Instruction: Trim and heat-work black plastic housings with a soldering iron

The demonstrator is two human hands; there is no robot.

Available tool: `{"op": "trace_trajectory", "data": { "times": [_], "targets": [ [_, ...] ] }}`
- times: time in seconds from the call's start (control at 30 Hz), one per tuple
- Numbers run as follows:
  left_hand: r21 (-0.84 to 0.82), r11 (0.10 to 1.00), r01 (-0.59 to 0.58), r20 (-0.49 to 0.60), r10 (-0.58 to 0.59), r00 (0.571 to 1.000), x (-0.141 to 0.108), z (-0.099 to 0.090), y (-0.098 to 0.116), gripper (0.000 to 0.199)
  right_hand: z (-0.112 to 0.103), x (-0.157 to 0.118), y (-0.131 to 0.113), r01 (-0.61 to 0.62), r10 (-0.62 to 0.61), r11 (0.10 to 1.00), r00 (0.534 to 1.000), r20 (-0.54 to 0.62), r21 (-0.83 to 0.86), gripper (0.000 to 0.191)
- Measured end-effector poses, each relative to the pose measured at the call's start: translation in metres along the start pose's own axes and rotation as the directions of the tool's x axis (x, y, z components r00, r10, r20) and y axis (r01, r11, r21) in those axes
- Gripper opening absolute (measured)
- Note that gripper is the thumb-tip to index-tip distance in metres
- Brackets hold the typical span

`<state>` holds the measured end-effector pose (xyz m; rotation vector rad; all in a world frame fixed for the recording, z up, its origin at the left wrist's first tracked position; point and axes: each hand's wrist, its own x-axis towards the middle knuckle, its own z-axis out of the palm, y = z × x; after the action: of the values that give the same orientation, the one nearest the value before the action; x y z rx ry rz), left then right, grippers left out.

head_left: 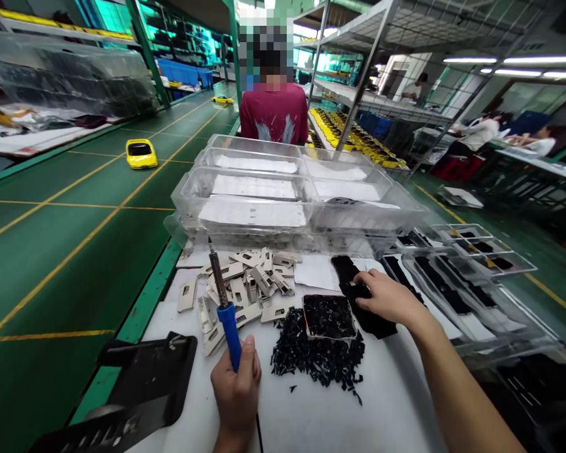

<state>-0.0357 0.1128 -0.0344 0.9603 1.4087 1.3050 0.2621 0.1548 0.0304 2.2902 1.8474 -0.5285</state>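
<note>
The left hand [236, 393] is clamping the blue grip of a soldering iron [229, 333], its long axis running almost straight away from the wearer, with the tip pointing forward and slightly left above a pile of pale metal brackets [245, 283]. The right hand [387, 299] is reaching in from the right, its fingers lying together on a black strip [370, 324], though I cannot tell whether they are clamping it. That strip is lying diagonally, upper left to lower right, just beside a heap of black plastic scraps [316, 358].
</note>
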Motion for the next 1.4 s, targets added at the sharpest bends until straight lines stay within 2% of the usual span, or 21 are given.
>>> {"op": "trace_trajectory", "data": {
  "times": [0.1,0.23,0.33,0.47,0.57,0.8,0.93,1.13,1.23,1.4],
  "targets": [
    [-0.096,0.993,0.062,0.046,-0.058,0.997,0.000,0.000,0.001,0.048,0.020,-0.025,0.015,-0.062,0.063,0.996,0.998,-0.012,0.061,0.065],
    [-0.180,0.979,0.098,0.039,-0.092,0.995,0.002,0.000,0.002,0.050,0.046,-0.043,0.014,-0.137,0.148,0.982,0.986,-0.074,0.133,0.075],
    [-0.205,0.975,0.085,0.025,-0.082,0.996,0.004,0.000,0.002,0.051,0.049,-0.037,0.011,-0.168,0.192,0.972,0.971,-0.142,0.163,0.061],
    [-0.224,0.972,0.074,0.033,-0.068,0.997,0.006,0.000,0.001,0.050,0.041,-0.011,0.009,-0.164,0.196,0.976,0.952,-0.236,0.146,0.033],
    [-0.227,0.972,0.060,0.029,-0.055,0.998,0.007,0.000,0.001,0.050,0.038,0.008,0.004,-0.152,0.172,0.984,0.946,-0.275,0.093,0.021],
    [-0.231,0.972,0.036,0.021,-0.032,0.999,0.007,0.001,0.003,0.047,0.039,0.013,0.003,0.015,-0.008,1.000,0.947,-0.322,0.019,0.018],
    [-0.225,0.974,0.010,0.008,-0.009,1.000,0.007,0.001,0.003,0.045,0.038,0.018,0.013,0.134,-0.111,0.990,0.942,-0.316,0.051,0.019],
    [-0.238,0.971,-0.033,-0.015,0.030,0.999,0.006,0.005,0.008,0.039,0.038,0.027,0.028,0.259,-0.203,0.957,0.920,-0.336,0.131,0.019],
    [-0.233,0.971,-0.047,-0.025,0.043,0.999,0.005,0.006,0.009,0.037,0.034,0.017,0.024,0.309,-0.218,0.930,0.900,-0.379,0.200,0.017],
    [-0.207,0.977,-0.053,-0.035,0.046,0.998,0.005,0.008,0.010,0.039,0.028,-0.016,0.003,0.377,-0.249,0.883,0.880,-0.404,0.278,0.019]
  ]
}}
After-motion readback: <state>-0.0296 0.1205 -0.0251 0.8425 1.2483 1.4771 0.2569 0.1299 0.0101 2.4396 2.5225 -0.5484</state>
